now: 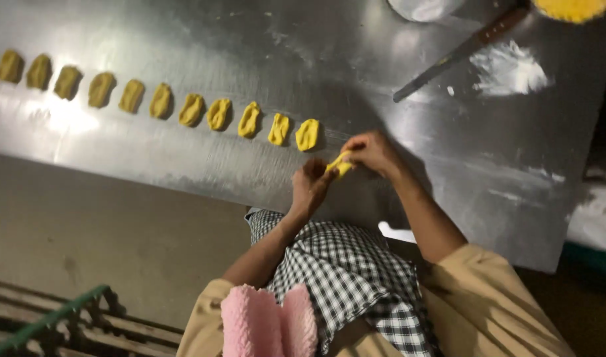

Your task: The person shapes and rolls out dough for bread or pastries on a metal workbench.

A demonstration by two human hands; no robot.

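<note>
Dough, a small yellow piece (pixel 341 164), sits pinched between both hands just above the near edge of the steel worktop (pixel 184 152). The left hand (pixel 311 187) cups it from below, fingers (pixel 326 177) curled closed onto it; the right hand (pixel 372 152) comes from the far right side with its fingers clamped on the top end.

A row of shaped yellow pieces (pixel 307 134) runs off to the left along the worktop, each a short oval set close beside the next; the nearest lies just left of and beyond the hands.

To do this shaping well, I judge the pressure should be light and even, so the lump takes the same oval form as the row without tearing. It helps to keep the fingertips on the ends rather than the middle.

Farther right lie a long knife (pixel 462 51) and a patch of white flour (pixel 509 69), both well apart from the hands.
</note>
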